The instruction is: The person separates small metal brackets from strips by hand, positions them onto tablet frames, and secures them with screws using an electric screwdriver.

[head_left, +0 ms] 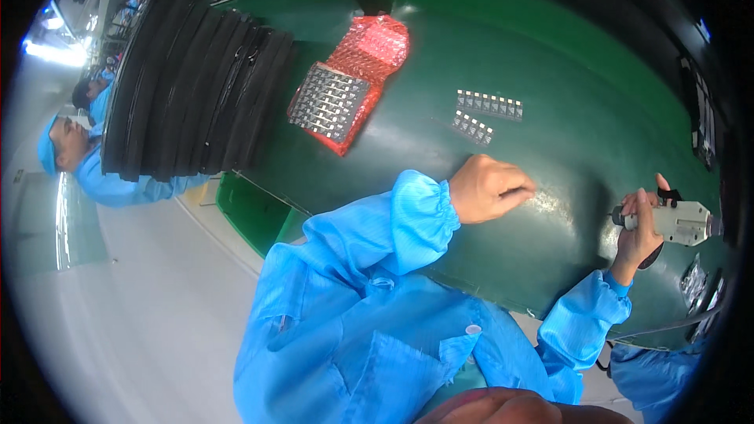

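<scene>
Left hand [485, 189] curling fingers together; cannot tell if pinching anything. Right hand [640, 229] gripping grey tool [685, 224], well apart, over right of green table [408, 137]. Two part strips [488, 104] lying beyond left hand: stray knuckle could be skewing them; slackening right grip, dropping tool.

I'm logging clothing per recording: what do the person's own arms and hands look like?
The left sleeve and right sleeve are loose, light-blue work fabric. The left ends in a gathered, ruffled cuff, the right in a close-fitting, deeper-blue band at the wrist. The left hand and right hand are bare, with no gloves showing.
</scene>
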A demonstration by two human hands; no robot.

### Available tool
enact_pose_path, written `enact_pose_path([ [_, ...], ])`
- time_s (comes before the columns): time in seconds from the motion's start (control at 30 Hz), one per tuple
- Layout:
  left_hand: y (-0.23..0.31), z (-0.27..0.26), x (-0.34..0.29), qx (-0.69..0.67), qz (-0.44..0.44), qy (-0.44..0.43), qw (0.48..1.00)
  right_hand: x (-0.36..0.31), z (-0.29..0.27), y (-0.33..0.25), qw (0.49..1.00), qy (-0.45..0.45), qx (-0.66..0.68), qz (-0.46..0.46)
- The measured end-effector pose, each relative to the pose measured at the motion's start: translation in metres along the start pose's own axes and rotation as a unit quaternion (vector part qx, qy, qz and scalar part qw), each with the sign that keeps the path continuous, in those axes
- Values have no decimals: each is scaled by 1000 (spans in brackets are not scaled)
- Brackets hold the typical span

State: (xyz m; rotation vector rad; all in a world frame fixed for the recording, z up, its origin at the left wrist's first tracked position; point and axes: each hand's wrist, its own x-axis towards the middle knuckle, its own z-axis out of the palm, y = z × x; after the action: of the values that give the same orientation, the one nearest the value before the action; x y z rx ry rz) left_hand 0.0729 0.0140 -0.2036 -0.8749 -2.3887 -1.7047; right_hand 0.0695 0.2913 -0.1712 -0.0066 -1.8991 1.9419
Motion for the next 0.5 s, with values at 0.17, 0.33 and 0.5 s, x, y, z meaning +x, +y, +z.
enact_pose_path([
  [0.17,-16,-25,16,118,-23,100,988,0,-5,4,1000,13,5,-3],
  [0.33,-12,-38,17,169,-44,172,969,1,2,-1,1000,22,12,3],
  [0.5,-8,-6,33,143,171,84,971,2,-6,5,1000,3,-1,9],
])
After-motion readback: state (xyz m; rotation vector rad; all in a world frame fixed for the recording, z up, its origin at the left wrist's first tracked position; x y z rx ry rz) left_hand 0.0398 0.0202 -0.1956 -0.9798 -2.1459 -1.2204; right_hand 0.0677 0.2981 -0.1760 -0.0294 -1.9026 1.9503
